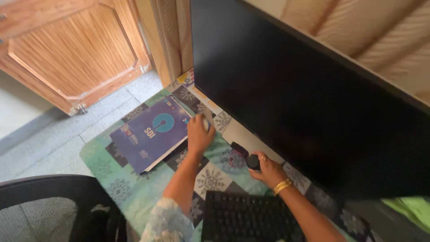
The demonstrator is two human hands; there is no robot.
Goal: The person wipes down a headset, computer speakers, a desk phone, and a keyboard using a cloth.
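Hands are both out over the desk now; the left hand is stretched forward, fingers curled round a small pale object at its twelve o'clock, though what that object is I cannot make out; the grip looks loosely closed about it. Just at nine o'clock of that hand lies a dark blue booklet with a light blue round emblem, flat on the patterned green tablecloth, tilted so its long edge runs toward the wooden door at ten o'clock; the heel of the hand sits right beside the booklet's near corner, touching or almost touching, I cannot say which.

The right hand, a gold bangle on the wrist, is at four o'clock from the left one; its fingers are wrapped round a small black object, closed firmly on it, with a slim dark piece poking out toward eleven o'clock. That hand sits hard against the foot of the big black monitor, which fills everything from twelve to three o'clock.

At six o'clock, between the two forearms, lies a black keyboard; at eight o'clock the back of a black mesh chair shows above grey floor.
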